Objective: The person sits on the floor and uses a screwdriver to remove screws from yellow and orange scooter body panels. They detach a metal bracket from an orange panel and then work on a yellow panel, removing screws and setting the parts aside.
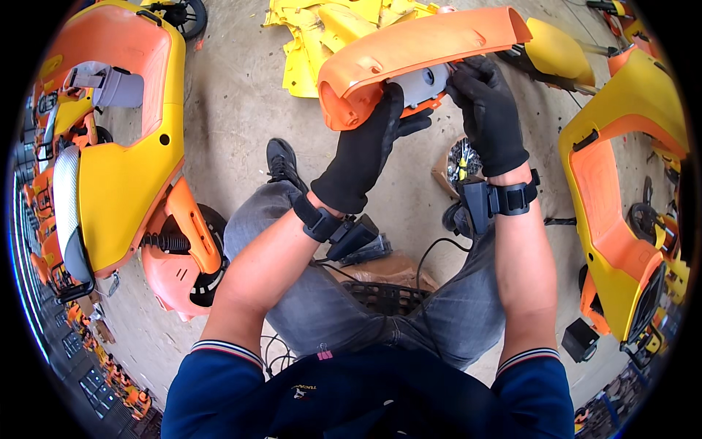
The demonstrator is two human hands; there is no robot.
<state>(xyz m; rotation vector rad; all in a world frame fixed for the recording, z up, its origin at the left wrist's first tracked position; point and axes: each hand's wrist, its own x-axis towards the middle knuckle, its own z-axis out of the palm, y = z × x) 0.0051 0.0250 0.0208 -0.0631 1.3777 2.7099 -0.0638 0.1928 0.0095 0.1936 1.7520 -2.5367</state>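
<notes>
Hidden: Because the orange cover (417, 55) curved over it, most of the grey part (423, 84) beneath stayed out of sight, and what fastened the two could not be made out.
Cut off: the frame's dark rim clipped the scooter shells at both sides (straight edges bent there too).
Left hand: the left hand (369, 146), in a black glove, was clamped on the cover's lower edge, thumb up against the orange end.
Right hand: the right hand (488, 113), also gloved, was pinched on the grey part just under the cover; whether it held a small piece there could not be told.
Cover's place: held up in front of the person, above the knees, between both hands, which stood close together.
Wrists: a black strapped device (344, 230) sat on each forearm.
Around: a yellow-and-orange scooter body (131, 168) lay to the left, another shell (621, 190) to the right, and yellow panels (314, 36) were heaped on the concrete floor (241, 110) beyond.
In the way: a black basket (384, 296) lay between the legs.
</notes>
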